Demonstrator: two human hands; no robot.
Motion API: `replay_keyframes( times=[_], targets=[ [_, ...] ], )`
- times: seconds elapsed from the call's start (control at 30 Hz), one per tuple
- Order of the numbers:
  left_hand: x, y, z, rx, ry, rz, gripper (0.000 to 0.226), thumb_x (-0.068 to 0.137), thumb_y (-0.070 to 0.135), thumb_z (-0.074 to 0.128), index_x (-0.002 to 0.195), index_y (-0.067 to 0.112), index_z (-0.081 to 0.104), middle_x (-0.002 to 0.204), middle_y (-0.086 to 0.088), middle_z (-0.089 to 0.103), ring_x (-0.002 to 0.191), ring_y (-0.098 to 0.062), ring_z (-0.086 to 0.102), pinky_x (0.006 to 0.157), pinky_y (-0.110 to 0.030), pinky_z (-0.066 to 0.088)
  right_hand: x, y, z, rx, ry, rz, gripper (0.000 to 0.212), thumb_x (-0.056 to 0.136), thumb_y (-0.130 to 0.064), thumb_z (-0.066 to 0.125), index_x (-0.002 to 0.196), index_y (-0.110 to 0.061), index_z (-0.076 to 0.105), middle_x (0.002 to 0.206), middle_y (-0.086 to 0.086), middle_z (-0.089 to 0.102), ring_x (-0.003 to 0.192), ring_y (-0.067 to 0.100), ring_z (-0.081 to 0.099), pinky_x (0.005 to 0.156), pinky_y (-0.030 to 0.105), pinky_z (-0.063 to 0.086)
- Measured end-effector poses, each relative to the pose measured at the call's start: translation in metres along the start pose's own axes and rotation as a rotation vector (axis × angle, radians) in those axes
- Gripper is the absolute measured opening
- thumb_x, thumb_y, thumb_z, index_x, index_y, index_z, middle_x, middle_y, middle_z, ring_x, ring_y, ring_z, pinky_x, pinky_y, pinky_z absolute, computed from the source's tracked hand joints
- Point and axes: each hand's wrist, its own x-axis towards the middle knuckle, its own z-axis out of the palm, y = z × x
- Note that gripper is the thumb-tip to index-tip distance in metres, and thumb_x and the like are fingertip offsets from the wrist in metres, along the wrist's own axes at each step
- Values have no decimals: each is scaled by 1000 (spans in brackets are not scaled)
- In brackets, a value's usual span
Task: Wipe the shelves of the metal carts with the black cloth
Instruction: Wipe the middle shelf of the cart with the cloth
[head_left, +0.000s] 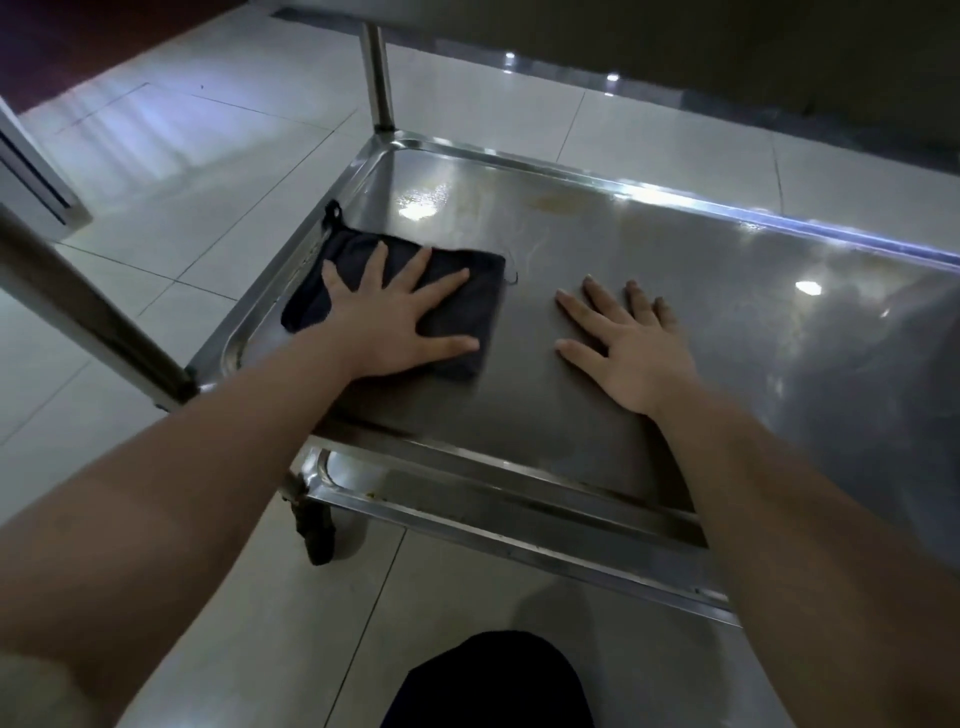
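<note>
Wiping is under way on a low shelf (701, 291) of the metal cart. The left hand (384, 322) lies flat with fingers spread wide, pressing the black cloth (462, 312) onto the steel and gripping nothing. The cloth sits folded at the shelf's 9 o'clock side, just inside the raised rim. The right hand (628, 353) rests open-palmed on bare metal at 3 o'clock of the cloth, apart from it, probably as a brace.

A yellowish stain (553, 204) shows toward 1 o'clock from the cloth, with a wet-looking glare patch at 12 o'clock. The next stroke likely calls for sliding the cloth out to those marks with firm, even pressure, then across toward 3 o'clock.

The shelf's 3 o'clock end is lost in a grey blur. A tier overhead is cut off at the top edge, and the lower tier shows only its near rim. One wheel (317, 535) is visible, and how clean the far corners are is hard to judge through the reflections
</note>
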Motion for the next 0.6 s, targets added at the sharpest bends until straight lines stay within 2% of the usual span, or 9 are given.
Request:
replay_keyframes(
  times=[0.1,0.2,0.3,0.4,0.6],
  targets=[
    [-63,-6,21,25,-23,57,87,64,96,14,140,67,-18,159,17,-25,147,-30,-24,107,-73,-15,-2,-2,-1,12,2,5,64,89,-75,15,148,-57,0,163,-17,-3,151,26,-5,121,46,-6],
    [-75,-18,20,-25,-37,43,86,64,95,21,139,70,-13,158,23,-23,148,-25,-24,106,-72,-17,-4,-6,-1,23,-3,8,69,84,-76,11,149,-56,2,163,-17,-2,151,26,-4,121,46,-6],
    [-36,-29,8,-30,2,9,90,60,98,21,140,69,-7,161,20,-16,149,-28,-18,106,-75,-11,-4,-9,-1,22,7,3,67,87,-74,13,150,-55,3,164,-16,-2,151,27,-3,120,46,-6],
    [13,-36,-4,-15,59,12,92,59,99,20,143,67,-2,163,17,-10,150,-31,-11,106,-77,-6,-5,-7,-1,27,-17,-11,73,80,-77,8,149,-56,0,163,-17,-5,151,26,-7,120,45,-8],
    [84,-26,-29,-3,88,-43,87,69,97,27,146,63,3,164,16,-5,151,-30,-7,107,-76,-3,-5,-5,3,3,4,-19,71,80,-82,9,146,-59,-4,162,-19,-8,151,25,-9,119,43,-9]
  ],
)
